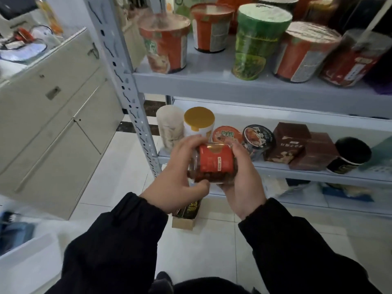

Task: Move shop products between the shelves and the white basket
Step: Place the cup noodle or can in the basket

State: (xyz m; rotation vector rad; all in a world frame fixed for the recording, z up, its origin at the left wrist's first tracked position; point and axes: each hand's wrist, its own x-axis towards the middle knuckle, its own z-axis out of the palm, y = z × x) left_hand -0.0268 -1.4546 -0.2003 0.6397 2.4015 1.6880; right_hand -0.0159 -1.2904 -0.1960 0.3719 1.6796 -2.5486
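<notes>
Before the lower shelf (307,174), left hand (176,177) and right hand (241,183) clasp a red-labelled jar (213,162) (white basket (27,257) at eight o'clock). Support its base.

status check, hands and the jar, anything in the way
Left hand and right hand both grip the red-label jar. Jar tilted, held in front of the lower shelf. Yellow-lidded tub stands just behind it.

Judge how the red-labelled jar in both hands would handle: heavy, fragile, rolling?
The jar looks like filled clear glass: probably heavy for its size and breakable if dropped. Its round body would likely roll if laid sideways. The left hand and right hand both grip it, hinting at heft.
</notes>
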